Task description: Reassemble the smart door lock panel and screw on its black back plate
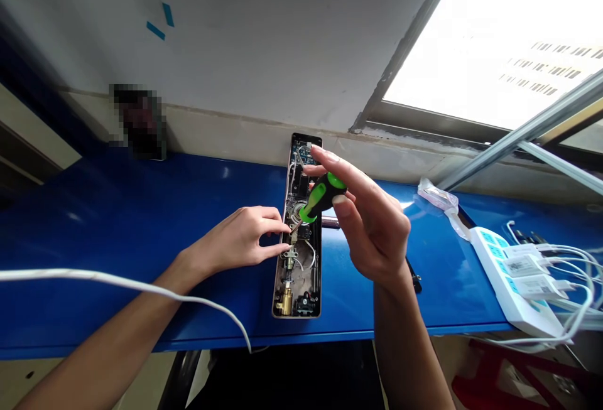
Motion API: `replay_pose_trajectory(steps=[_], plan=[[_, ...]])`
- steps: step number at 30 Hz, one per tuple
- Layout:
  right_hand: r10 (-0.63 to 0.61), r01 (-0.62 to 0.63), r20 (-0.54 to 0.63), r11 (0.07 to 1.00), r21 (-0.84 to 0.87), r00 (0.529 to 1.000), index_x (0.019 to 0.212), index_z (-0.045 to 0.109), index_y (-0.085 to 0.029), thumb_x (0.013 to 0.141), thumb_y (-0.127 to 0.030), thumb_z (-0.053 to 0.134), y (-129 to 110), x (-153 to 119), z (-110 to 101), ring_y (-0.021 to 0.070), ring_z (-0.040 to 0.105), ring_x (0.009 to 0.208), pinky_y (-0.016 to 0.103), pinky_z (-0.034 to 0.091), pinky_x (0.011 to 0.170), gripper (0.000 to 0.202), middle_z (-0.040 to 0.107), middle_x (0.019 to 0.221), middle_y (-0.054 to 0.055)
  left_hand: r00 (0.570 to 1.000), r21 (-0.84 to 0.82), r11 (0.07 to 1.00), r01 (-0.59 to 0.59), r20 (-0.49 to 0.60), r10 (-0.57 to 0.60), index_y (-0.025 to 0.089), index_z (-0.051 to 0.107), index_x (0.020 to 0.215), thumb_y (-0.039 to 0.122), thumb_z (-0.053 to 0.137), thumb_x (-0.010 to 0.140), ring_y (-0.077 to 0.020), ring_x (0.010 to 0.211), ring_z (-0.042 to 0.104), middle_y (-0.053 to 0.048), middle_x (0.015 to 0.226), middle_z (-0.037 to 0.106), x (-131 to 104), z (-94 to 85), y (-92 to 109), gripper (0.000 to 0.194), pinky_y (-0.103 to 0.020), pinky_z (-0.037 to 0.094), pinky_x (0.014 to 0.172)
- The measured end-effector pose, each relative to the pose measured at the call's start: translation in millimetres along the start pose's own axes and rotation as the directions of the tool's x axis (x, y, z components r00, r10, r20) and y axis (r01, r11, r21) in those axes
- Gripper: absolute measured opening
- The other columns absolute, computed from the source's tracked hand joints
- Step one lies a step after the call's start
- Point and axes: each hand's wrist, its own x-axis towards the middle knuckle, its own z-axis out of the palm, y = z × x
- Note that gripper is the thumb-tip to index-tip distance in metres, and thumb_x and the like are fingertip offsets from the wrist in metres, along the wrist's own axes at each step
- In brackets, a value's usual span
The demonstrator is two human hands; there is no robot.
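Observation:
A long, narrow housing (306, 278) lies on the blue table, its inside showing a circuit board, white wires, and brass and black parts. My right hand (365, 215) grips a green and black screwdriver (323, 198), which leans with its tip down near the housing's middle. Beside that tip, the thumb and fingertips of my left hand (254, 234) touch the housing's left side and the metal parts there. Whether the left fingertips pinch a small part cannot be made out.
On the right stand a white power strip (499, 272) with plugged-in chargers and cables, and a clear plastic packet (438, 196). A white cable (141, 287) crosses the left side above my forearm. Wall and window (490, 39) rise behind the blue table (117, 228).

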Motion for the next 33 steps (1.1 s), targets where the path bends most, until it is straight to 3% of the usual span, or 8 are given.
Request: replay_pose_trajectory(steps=[4, 7, 11, 16, 21, 26, 30, 33], plan=[[-0.034, 0.029, -0.082, 0.998, -0.054, 0.996, 0.137, 0.066, -0.033, 0.095, -0.017, 0.069, -3, 5, -4, 0.0241, 0.073, 0.107, 0.044, 0.068, 0.088, 0.046, 0.073, 0.122, 0.005, 1.000, 0.007, 1.000, 0.003, 0.000, -0.003, 0.023, 0.079, 0.113, 0.035, 0.074, 0.095, -0.0204, 0.091, 0.072, -0.005, 0.107, 0.075, 0, 1.3, -1, 0.023, -0.032, 0.058, 0.081], [-0.091, 0.067, -0.137, 0.983, -0.171, 0.986, 0.125, 0.073, -0.033, 0.089, -0.026, 0.080, -2, 7, -4, 0.0188, 0.070, 0.090, 0.035, 0.066, 0.074, 0.038, 0.068, 0.106, 0.004, 1.000, 0.016, 1.000, 0.001, -0.004, -0.001, 0.023, 0.079, 0.111, 0.035, 0.074, 0.095, -0.0215, 0.093, 0.072, -0.005, 0.108, 0.075, 0, 1.4, -1, 0.021, -0.033, 0.057, 0.084], [-0.119, 0.096, -0.075, 0.962, -0.254, 0.990, 0.135, 0.068, -0.031, 0.092, -0.018, 0.074, -6, 9, -6, 0.0205, 0.070, 0.101, 0.036, 0.066, 0.083, 0.045, 0.070, 0.115, 0.006, 1.000, 0.012, 1.000, 0.005, 0.001, -0.005, 0.022, 0.079, 0.110, 0.034, 0.074, 0.094, -0.0207, 0.092, 0.072, -0.005, 0.108, 0.075, -1, 0.8, 0, 0.021, -0.032, 0.057, 0.083], [-0.100, 0.116, 0.088, 0.975, -0.190, 0.991, 0.148, 0.056, -0.035, 0.098, -0.011, 0.060, -12, 13, -9, 0.0234, 0.067, 0.125, 0.041, 0.064, 0.101, 0.055, 0.068, 0.139, 0.006, 1.000, 0.019, 1.000, 0.002, -0.004, -0.002, 0.023, 0.079, 0.109, 0.033, 0.073, 0.095, -0.0207, 0.093, 0.072, -0.005, 0.108, 0.075, -1, 0.5, 0, 0.019, -0.032, 0.058, 0.085], [-0.129, 0.121, -0.016, 0.959, -0.257, 0.992, 0.130, 0.071, -0.030, 0.089, -0.026, 0.080, -14, 13, -6, 0.0202, 0.072, 0.097, 0.035, 0.067, 0.079, 0.043, 0.070, 0.111, 0.007, 1.000, 0.013, 1.000, 0.027, 0.010, -0.027, 0.022, 0.079, 0.109, 0.034, 0.075, 0.094, -0.0198, 0.088, 0.071, -0.004, 0.103, 0.074, 0, 0.2, 1, 0.019, -0.030, 0.056, 0.077], [-0.010, 0.013, 0.040, 0.996, -0.089, 0.999, 0.144, 0.062, -0.025, 0.102, -0.010, 0.052, -15, 13, -7, 0.0217, 0.070, 0.118, 0.042, 0.062, 0.099, 0.046, 0.068, 0.138, 0.010, 0.999, 0.014, 1.000, 0.012, 0.030, -0.012, 0.022, 0.079, 0.113, 0.033, 0.073, 0.095, -0.0197, 0.090, 0.071, -0.005, 0.107, 0.074, 0, -0.2, 0, 0.022, -0.031, 0.056, 0.082], [-0.064, 0.054, -0.093, 0.993, -0.105, 0.994, 0.128, 0.074, -0.028, 0.090, -0.012, 0.076, -11, 12, -9, 0.0178, 0.072, 0.094, 0.034, 0.064, 0.080, 0.041, 0.074, 0.108, 0.005, 1.000, 0.029, 1.000, 0.006, 0.016, -0.006, 0.021, 0.079, 0.112, 0.034, 0.074, 0.095, -0.0204, 0.092, 0.071, -0.006, 0.108, 0.074, -1, 0.0, -1, 0.022, -0.032, 0.057, 0.085], [-0.028, 0.020, -0.059, 0.991, -0.129, 0.998, 0.136, 0.069, -0.029, 0.093, -0.015, 0.072, -10, 10, -8, 0.0195, 0.071, 0.101, 0.036, 0.064, 0.082, 0.045, 0.071, 0.116, 0.007, 1.000, 0.030, 1.000, -0.004, 0.008, 0.004, 0.021, 0.079, 0.111, 0.033, 0.074, 0.094, -0.0201, 0.090, 0.071, -0.006, 0.107, 0.074, -1, 0.4, -1, 0.021, -0.031, 0.057, 0.081]])
